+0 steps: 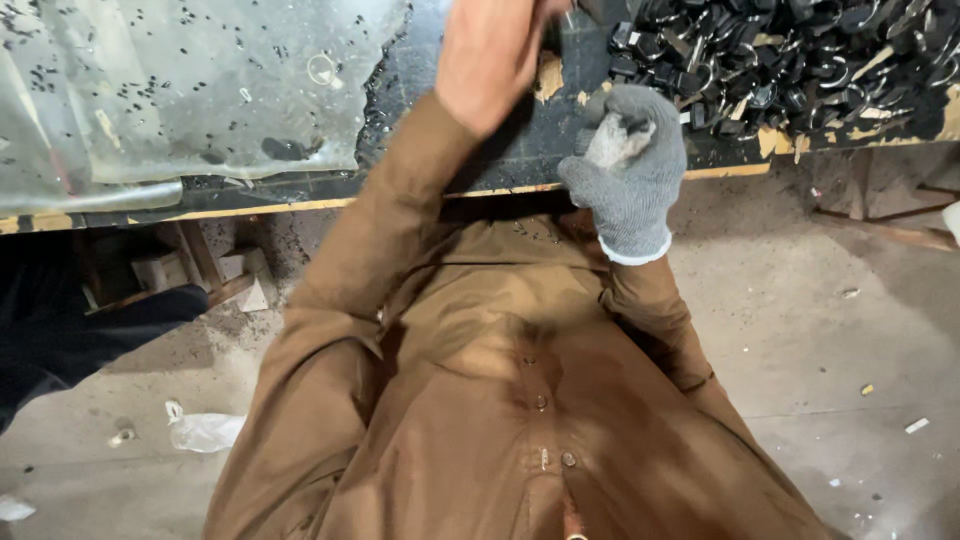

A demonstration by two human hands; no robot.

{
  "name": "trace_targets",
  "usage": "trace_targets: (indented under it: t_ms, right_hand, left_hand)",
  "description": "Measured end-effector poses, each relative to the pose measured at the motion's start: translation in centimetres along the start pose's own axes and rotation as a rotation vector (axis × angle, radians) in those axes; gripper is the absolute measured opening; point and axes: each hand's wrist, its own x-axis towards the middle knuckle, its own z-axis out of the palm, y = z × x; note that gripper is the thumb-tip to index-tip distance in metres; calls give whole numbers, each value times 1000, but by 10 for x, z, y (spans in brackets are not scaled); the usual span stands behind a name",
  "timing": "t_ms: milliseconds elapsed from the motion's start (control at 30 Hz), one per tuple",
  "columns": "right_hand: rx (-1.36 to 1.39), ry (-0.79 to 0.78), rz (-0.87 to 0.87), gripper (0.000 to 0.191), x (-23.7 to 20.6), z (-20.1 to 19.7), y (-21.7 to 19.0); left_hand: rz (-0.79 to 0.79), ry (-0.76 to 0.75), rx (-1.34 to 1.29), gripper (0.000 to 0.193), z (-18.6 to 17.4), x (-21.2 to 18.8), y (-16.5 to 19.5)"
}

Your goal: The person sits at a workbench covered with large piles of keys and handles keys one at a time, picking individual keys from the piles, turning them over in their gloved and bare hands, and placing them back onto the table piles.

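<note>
- Left hand, bare, reaches over the black tabletop; its fingers are cut off by the frame, so grip cannot be told
- Right hand, in a grey glove, is clenched at the tabletop edge, just beside the pile of dark padlocks

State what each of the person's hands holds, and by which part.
The gloved right hand is closed in a fist; whatever it grips is hidden. The bare left hand reaches past the frame's top edge, so its hold cannot be told.
</note>
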Motion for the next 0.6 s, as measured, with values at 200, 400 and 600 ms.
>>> trace_targets:
  t_ms: [200,400,600]
  right_hand:
    - [182,-93,73,48,-8,11,-20]
    - [-65,-371,23,50,-1,8,-48]
    - [42,-360,-49,43,18,14,-74]
  left_hand:
    - [-328,-205,-749,25,-84,-52,98]
    - [-272,-157,-85,39,-122,-58,89]
    - [-462,-324,-724,25,-122,-47,88]
